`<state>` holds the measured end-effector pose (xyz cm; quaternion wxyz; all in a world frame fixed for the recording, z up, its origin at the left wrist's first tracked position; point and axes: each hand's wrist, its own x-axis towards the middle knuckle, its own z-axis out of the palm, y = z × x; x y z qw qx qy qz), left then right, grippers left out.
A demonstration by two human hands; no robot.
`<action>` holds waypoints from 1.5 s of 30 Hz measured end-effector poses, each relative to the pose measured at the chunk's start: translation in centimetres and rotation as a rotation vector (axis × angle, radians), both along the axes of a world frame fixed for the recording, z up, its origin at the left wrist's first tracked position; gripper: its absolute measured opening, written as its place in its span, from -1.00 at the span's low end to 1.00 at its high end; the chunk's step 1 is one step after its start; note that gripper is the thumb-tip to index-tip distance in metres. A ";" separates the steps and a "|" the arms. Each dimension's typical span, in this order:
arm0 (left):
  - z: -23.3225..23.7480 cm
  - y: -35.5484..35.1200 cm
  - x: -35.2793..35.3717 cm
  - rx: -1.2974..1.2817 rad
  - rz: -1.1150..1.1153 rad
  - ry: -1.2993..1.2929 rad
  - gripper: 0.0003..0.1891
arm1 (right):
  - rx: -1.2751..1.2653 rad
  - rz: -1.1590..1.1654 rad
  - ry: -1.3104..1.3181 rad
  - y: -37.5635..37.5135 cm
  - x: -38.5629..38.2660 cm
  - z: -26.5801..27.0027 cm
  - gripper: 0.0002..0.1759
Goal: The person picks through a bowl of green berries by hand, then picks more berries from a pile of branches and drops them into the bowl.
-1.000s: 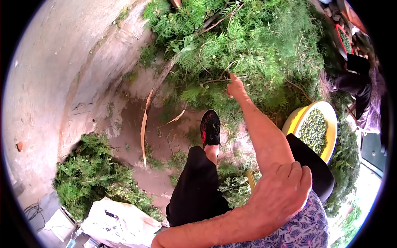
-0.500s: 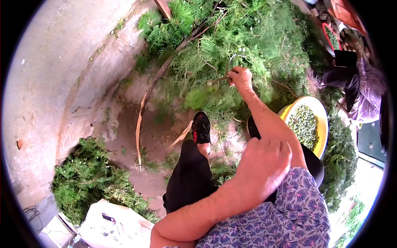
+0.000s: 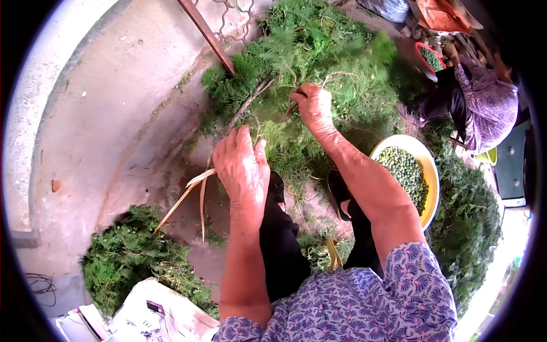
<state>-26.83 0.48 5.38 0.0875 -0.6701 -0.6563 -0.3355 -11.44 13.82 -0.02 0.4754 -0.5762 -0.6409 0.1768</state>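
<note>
My left hand [image 3: 242, 165] is closed, fingers curled round, on a leafy evergreen branch. Its pale, torn end [image 3: 182, 199] sticks out to the lower left of the hand; the grip itself is hidden under the palm. My right hand [image 3: 314, 108] pinches a thin brown twig [image 3: 288, 112] up and to the right of the left one. Below both hands lies a heap of feathery green branches [image 3: 319, 40], partly blurred. A long bare branch [image 3: 248, 105] runs through the heap's left side. My two dark shoes [image 3: 340, 194] stand at its near edge.
Right of my forearm sits a yellow basin [image 3: 434, 188] with small green cones or berries [image 3: 403, 171]. Another person [image 3: 493, 108] crouches at the upper right beside a red-rimmed container [image 3: 430, 57]. More greenery [image 3: 139, 251] and a white sack [image 3: 151, 313] lie lower left.
My left hand has moved from in front of my body, up and left, to the branches. The right hand has shifted slightly left and up. The view has also shifted.
</note>
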 end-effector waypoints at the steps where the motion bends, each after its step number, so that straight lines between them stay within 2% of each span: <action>1: 0.8 -0.7 0.1 0.010 -0.003 0.005 -0.60 | 0.044 0.032 -0.047 -0.8 0.1 1.3 -0.84; 3: 2.1 -2.4 0.2 -0.294 0.001 0.265 -0.48 | 0.085 0.061 -0.090 -2.9 0.4 3.1 -0.83; 4: 3.0 -2.9 0.1 -0.330 -0.017 0.297 -0.39 | 0.101 0.094 -0.121 -3.6 0.5 4.4 -0.83; 5: 4.1 -3.1 0.2 -0.307 -0.018 0.303 -0.39 | 0.126 0.122 -0.155 -4.1 0.7 5.9 -0.83; 7: 6.1 -4.3 0.8 -0.636 -0.038 0.156 -0.45 | 0.141 0.162 -0.156 -6.0 1.6 8.2 -0.84; 8: 6.6 -4.8 0.9 -0.655 0.004 0.064 -0.52 | 0.162 0.166 -0.177 -6.5 1.9 9.1 -0.84; 9: 6.1 -5.0 0.3 -0.647 0.006 0.065 -0.52 | 0.183 0.171 -0.197 -7.0 2.2 9.8 -0.85; 11: 4.1 -5.2 -1.2 -0.494 -0.305 -0.290 -0.60 | 0.200 0.170 -0.201 -8.2 2.6 10.7 -0.84; 12: 3.6 -5.9 -1.3 -0.407 -0.312 -0.354 -0.69 | 0.187 0.184 -0.168 -8.9 2.9 11.3 -0.84; 13: 4.3 -7.0 -0.9 -0.402 -0.314 -0.350 -0.69 | 0.171 0.196 -0.136 -9.7 3.2 12.0 -0.85; 15: 5.6 -10.0 0.0 -0.301 -0.383 -0.280 -0.70 | 0.117 0.195 -0.110 -11.6 3.8 13.2 -0.85; 16: 6.1 -11.4 0.6 -0.214 -0.357 -0.184 -0.81 | 0.130 0.222 -0.057 -12.6 4.2 13.7 -0.85; 17: 5.5 -12.2 0.7 -0.024 -0.384 0.028 -0.82 | 0.137 0.250 -0.003 -13.6 4.6 13.7 -0.85; 20: 5.7 -15.9 2.4 0.202 -0.388 0.382 -0.89 | -0.067 0.240 0.212 -16.3 6.2 12.5 -0.87; 23: 4.9 -19.8 4.0 0.217 -0.391 0.433 -0.87 | -0.136 0.355 0.548 -19.5 7.9 10.0 -0.88; 24: 4.9 -21.1 4.6 0.142 -0.413 0.421 -0.85 | -0.167 0.352 0.676 -21.0 8.2 9.2 -0.90; 27: 1.9 -24.1 5.4 0.109 -0.470 0.423 -0.84 | -0.331 0.307 0.806 -24.4 9.6 5.6 -0.93; 28: 1.2 -24.5 5.6 0.074 -0.464 0.407 -0.85 | -0.338 0.345 0.941 -25.0 10.1 4.6 -0.93; 32: 0.7 -25.9 6.1 -0.115 -0.421 0.396 -0.84 | -0.545 0.293 0.828 -27.1 12.3 4.0 -0.76; 35: 1.0 -26.0 6.8 -0.168 -0.471 0.353 -0.82 | -0.528 0.271 0.436 -29.6 13.4 6.4 -0.73; 37: 0.0 -26.0 6.7 -0.243 -0.535 0.281 -0.79 | -0.540 0.256 0.398 -31.7 14.2 6.8 -0.74; 39: -0.7 -26.0 6.7 -0.257 -0.565 0.246 -0.74 | 0.031 0.402 -0.143 -33.4 15.5 5.5 -0.74; 41: -1.4 -26.2 6.6 -0.268 -0.566 0.228 -0.73 | -0.199 0.623 -0.125 -35.7 15.8 6.1 -0.71; 42: -1.7 -26.1 6.6 -0.266 -0.566 0.216 -0.71 | -0.241 0.713 -0.200 -36.5 16.2 6.3 -0.68; 43: -1.7 -26.3 6.7 -0.273 -0.570 0.207 -0.71 | -0.167 0.740 -0.427 -37.3 16.4 6.3 -0.68; 45: -1.8 -26.3 6.6 -0.252 -0.525 0.184 -0.66 | -0.272 0.846 -0.624 -38.1 16.8 6.9 -0.73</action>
